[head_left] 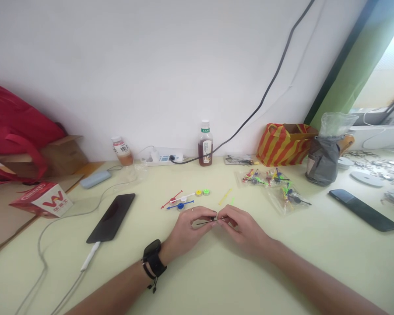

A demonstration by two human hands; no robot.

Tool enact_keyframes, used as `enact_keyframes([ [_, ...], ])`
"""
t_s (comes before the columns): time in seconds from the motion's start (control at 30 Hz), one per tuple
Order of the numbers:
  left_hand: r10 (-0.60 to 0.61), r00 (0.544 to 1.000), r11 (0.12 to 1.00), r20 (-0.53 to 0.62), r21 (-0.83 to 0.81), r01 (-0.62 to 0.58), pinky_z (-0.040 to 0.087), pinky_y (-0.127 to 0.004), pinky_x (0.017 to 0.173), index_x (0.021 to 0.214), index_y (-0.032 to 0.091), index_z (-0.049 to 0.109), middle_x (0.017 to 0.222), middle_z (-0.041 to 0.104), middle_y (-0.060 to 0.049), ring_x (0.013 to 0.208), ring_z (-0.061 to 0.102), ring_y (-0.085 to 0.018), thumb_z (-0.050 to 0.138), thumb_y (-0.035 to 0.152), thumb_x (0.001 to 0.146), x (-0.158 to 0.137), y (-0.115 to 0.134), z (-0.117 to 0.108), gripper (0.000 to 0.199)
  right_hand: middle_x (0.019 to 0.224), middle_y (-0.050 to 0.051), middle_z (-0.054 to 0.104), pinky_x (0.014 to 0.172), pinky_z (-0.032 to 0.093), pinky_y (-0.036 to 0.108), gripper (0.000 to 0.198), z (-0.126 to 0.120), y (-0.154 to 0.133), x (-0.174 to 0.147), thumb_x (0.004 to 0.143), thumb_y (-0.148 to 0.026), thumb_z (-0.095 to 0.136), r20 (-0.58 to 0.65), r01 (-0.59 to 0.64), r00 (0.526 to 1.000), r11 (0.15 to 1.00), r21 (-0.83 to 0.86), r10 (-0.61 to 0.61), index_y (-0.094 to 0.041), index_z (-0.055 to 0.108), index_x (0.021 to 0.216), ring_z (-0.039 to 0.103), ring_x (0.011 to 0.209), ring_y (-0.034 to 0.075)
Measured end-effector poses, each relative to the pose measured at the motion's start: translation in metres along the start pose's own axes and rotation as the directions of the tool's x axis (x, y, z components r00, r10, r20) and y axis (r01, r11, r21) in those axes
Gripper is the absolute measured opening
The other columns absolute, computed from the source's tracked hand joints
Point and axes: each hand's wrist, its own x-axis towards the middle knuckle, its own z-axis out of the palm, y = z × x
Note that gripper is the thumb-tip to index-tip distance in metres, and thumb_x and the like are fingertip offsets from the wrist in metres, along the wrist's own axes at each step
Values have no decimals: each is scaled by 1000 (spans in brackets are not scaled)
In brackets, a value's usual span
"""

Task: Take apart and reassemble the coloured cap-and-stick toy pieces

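Observation:
Between the fingertips of both hands is a thin black arrow spinner (203, 223) with a small dark round piece at its middle, partly hidden by my fingers. My left hand (191, 225) pinches it from the left and my right hand (241, 223) from the right, fingertips almost meeting. Just beyond my left hand lie a red arrow spinner (172, 200), a white one (188, 197) and a blue one (181, 205). A yellow round base (198, 192) and a green round base (206, 192) sit beside them. Past my right hand lies a loose yellow arrow (225, 197).
Clear bags of colourful spinners (287, 197) lie to the right, near a phone (363, 209). Another phone (111, 218), on a charging cable, lies left beside a red-and-white box (44, 200). A tea bottle (205, 146) and a power strip (164, 159) stand by the wall.

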Motion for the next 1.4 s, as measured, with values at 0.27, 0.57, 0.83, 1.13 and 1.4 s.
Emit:
enact_keyframes([
  [0.27,19,998,998,-64,55,-15,57,-40,91,93,22,77,100,77,-8,102,72,-25,75,31,88,-2,-8,0,11,77,0,57,58,41,26,20,-4,-4,3,102,-39,47,22,-104,995,978,182,101,-22,58,101,52,69,15],
  [0.57,-109,993,993,40,-29,110,59,-36,85,89,18,75,96,78,-8,92,73,-24,75,33,88,-1,-2,0,15,75,-3,50,58,38,25,19,-5,-8,2,101,-41,50,30,-150,989,960,239,147,-24,56,106,45,67,14],
  [0.83,-168,979,949,120,-249,193,57,-40,95,85,16,72,108,76,-12,103,71,-25,76,35,88,-2,0,2,20,79,-1,53,63,42,26,19,-5,-2,5,101,-38,50,5,-159,987,957,242,163,-24,57,111,52,74,15],
  [1.13,-246,964,879,98,-396,265,57,-29,79,97,17,70,97,70,-5,84,69,-15,84,30,80,3,-7,-3,26,108,4,55,62,48,27,45,-6,0,3,101,-33,50,-102,-106,986,973,205,129,-31,41,144,55,71,13],
  [1.4,-320,946,837,54,-451,310,58,-31,82,97,16,72,93,72,-6,86,71,-17,87,28,77,6,-11,-7,28,96,1,57,64,47,28,63,-4,2,-1,103,-29,45,-115,35,993,994,104,-23,-34,19,160,52,68,14],
])
